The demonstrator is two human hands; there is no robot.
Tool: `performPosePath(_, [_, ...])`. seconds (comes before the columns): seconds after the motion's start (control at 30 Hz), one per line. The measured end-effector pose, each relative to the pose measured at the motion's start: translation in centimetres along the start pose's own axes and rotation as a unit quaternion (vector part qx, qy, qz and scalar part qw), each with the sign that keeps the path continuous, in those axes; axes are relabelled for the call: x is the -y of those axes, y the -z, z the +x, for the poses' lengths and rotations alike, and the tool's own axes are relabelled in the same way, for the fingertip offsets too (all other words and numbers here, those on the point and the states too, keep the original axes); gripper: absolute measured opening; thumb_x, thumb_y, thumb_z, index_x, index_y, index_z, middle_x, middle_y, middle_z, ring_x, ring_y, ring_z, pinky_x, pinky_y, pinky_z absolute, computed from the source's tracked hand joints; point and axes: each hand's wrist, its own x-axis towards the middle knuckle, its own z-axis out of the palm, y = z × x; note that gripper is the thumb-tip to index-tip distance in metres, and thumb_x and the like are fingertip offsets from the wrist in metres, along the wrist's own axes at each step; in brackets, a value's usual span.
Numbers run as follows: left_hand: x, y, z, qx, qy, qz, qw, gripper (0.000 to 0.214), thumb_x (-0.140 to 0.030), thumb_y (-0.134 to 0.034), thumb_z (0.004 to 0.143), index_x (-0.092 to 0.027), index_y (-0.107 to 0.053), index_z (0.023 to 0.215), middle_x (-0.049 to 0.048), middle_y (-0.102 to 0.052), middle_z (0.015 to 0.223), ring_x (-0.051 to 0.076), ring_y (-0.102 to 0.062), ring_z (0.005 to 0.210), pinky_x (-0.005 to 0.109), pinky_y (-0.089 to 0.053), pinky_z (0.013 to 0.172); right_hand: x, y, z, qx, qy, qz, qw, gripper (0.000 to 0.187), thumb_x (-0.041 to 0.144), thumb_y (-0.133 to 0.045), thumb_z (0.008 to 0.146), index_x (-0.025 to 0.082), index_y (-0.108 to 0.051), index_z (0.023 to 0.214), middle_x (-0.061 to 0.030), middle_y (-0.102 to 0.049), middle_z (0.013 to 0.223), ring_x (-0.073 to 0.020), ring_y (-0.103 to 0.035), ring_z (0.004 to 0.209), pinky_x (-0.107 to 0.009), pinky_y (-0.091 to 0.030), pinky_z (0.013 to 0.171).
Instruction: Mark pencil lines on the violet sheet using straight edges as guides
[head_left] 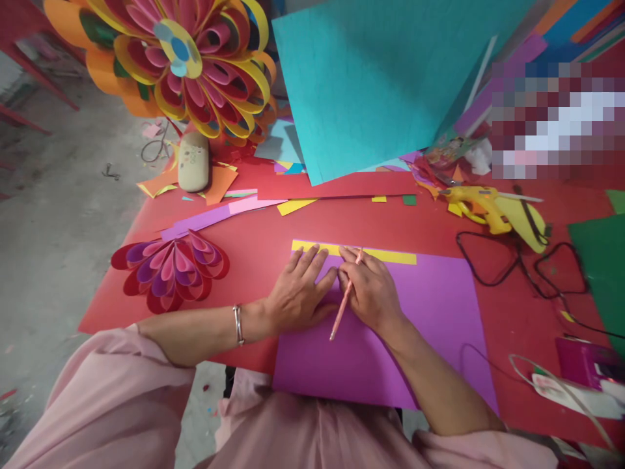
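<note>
A purple sheet of paper [439, 326] lies on the red table in front of me. Along its far edge runs a narrow yellow paper strip [395, 255]. My left hand [301, 286] rests flat with its fingers spread, fingertips on the strip's left part. Held between the fingers of my right hand [371, 286] is a pink pencil [343, 306], slanting down toward me. The right hand's fingertips are at the strip, close beside the left hand. The pencil's far tip is near the strip; whether it touches is unclear.
A red, purple and pink paper-loop flower [170, 270] sits at left, a large loop flower [185, 58] behind it. A beige case [193, 163] stands near paper scraps. At right are a yellow glue gun [481, 202], black cord [488, 280] and power strip [576, 394]. A turquoise sheet [375, 85] leans behind.
</note>
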Motion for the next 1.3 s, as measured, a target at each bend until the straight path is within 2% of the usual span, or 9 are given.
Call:
performPosePath(0.2, [0.01, 0.03, -0.02, -0.005, -0.004, 0.002, 1.000, 0.065, -0.061, -0.056, 0.100, -0.011, -0.060, 0.141, 0.0291, -0.050, 0.156, 0.049, -0.046, 0.148, 0.067, -0.038, 0.119, -0.11, -0.05, 0.02, -0.003, 0.009, 0.000, 1.000, 0.010, 0.021, -0.058, 0.103, 0.020, -0.067, 0.103, -0.0141, -0.070, 0.142, -0.0325, -0.066, 0.130, -0.052, -0.056, 0.108])
performPosePath(0.7, [0.07, -0.15, -0.11, 0.005, 0.005, -0.015, 1.000, 0.067, -0.061, -0.059, 0.098, -0.014, -0.057, 0.145, 0.0263, -0.048, 0.159, 0.046, -0.041, 0.153, 0.066, -0.035, 0.121, -0.04, -0.10, 0.07, 0.002, -0.007, -0.001, 1.000, 0.014, 0.024, -0.055, 0.105, 0.023, -0.069, 0.102, -0.0112, -0.070, 0.143, -0.0308, -0.065, 0.131, -0.052, -0.055, 0.109])
performPosePath(0.83, [0.22, -0.25, -0.13, 0.000, -0.005, -0.005, 1.000, 0.065, -0.060, -0.060, 0.097, -0.014, -0.059, 0.143, 0.0273, -0.049, 0.158, 0.049, -0.043, 0.151, 0.068, -0.037, 0.119, 0.13, 0.11, 0.19, 0.005, -0.003, -0.006, 1.000, 0.015, 0.023, -0.054, 0.105, 0.023, -0.069, 0.101, -0.0119, -0.071, 0.141, -0.0293, -0.066, 0.131, -0.050, -0.055, 0.110])
performPosePath(1.03, [0.45, -0.50, -0.07, -0.002, -0.007, -0.011, 1.000, 0.065, -0.051, -0.067, 0.092, -0.015, -0.058, 0.146, 0.0265, -0.049, 0.159, 0.049, -0.043, 0.151, 0.069, -0.037, 0.119, 0.51, 0.38, 0.29, 0.020, -0.019, -0.010, 1.000, 0.018, 0.021, -0.053, 0.105, 0.023, -0.070, 0.105, -0.0100, -0.070, 0.144, -0.0273, -0.063, 0.136, -0.049, -0.053, 0.113])
performPosePath(1.3, [0.47, -0.47, -0.15, -0.015, -0.012, -0.010, 1.000, 0.062, -0.049, -0.066, 0.094, -0.017, -0.057, 0.147, 0.0254, -0.050, 0.158, 0.048, -0.043, 0.151, 0.069, -0.037, 0.121, 0.51, 0.46, 0.14, 0.045, -0.020, -0.012, 0.999, 0.017, 0.018, -0.054, 0.104, 0.022, -0.070, 0.106, -0.0102, -0.066, 0.149, -0.0263, -0.059, 0.141, -0.047, -0.049, 0.117])
